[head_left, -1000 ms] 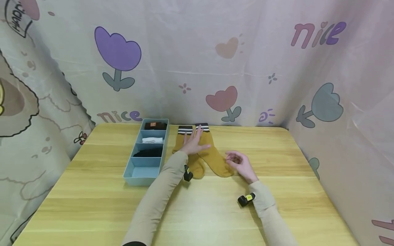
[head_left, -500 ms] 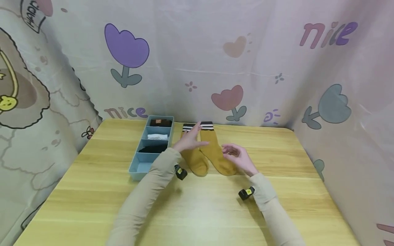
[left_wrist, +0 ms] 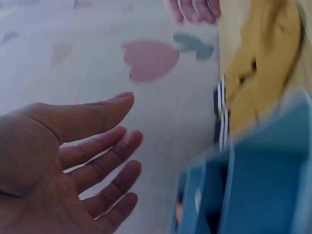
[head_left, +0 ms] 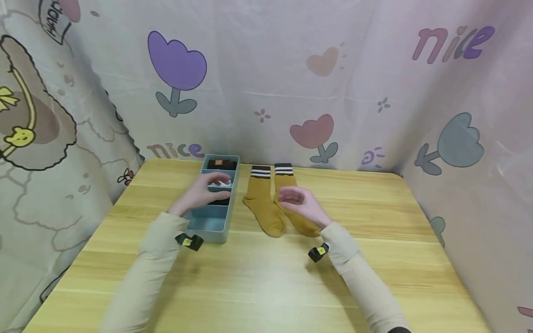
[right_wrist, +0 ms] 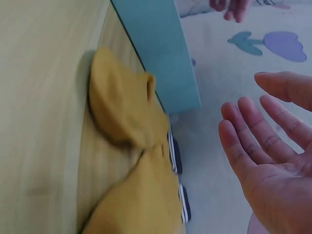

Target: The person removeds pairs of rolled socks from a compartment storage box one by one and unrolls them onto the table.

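Note:
Two mustard socks with black-and-white striped cuffs lie flat side by side: the left sock and the right sock. Above the right sock hovers my right hand, fingers loosely bent, holding nothing; its palm also shows in the right wrist view. My left hand hangs over the light blue divided box, thumb and fingers apart, nothing between them. It hides part of the box's middle compartments. In the left wrist view the left hand's fingers are spread beside the box.
Inside the box sit a dark brown folded item with an orange label at the back, a white folded item and a black one. A patterned curtain borders the wooden table at the back and sides.
My left hand has lifted off the socks and swung left over the box. The right hand has shifted slightly left, over the right sock. Both socks stay on the table.

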A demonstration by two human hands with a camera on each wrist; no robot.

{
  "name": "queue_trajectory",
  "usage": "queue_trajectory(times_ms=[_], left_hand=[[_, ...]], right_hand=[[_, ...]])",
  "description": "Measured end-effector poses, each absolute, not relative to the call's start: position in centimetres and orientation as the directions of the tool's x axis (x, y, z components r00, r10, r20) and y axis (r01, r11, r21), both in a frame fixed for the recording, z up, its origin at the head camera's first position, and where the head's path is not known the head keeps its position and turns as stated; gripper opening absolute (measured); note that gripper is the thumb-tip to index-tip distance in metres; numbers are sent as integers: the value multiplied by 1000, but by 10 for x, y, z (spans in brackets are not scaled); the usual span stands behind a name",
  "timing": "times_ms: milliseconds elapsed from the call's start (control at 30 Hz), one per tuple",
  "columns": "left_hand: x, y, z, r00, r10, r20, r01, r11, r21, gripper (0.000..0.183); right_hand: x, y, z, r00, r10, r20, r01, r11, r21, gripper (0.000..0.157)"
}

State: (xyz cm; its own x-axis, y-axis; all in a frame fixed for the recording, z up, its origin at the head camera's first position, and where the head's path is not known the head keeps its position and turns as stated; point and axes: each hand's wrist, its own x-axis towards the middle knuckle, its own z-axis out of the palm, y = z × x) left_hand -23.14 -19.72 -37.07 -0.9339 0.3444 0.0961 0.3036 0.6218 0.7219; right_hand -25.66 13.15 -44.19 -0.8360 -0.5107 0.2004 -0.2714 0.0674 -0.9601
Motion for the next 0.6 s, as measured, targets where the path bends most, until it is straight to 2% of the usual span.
queue_trajectory(times_ms=[167,300,433,600], left_hand=[[-220,-239,-386,-961,255,108,251,633,732,43],[-212,-262,-403,-973,194,124,224,668,709,40],[-207,-277,-420,-976,149,159,218,686,695,39],[-204,-281,-434,-976,121,180,213,693,689,38]], right_hand=[[-261,111,-436,-805,-563,187,-264,58,-963,44],[-265,95,-432,-776,-597,201,-317,93,-944,43],[-271,72,-427,-730,-641,238,-398,116,-910,44],[-279,36,-423,-707,-664,245,-420,115,-900,47]])
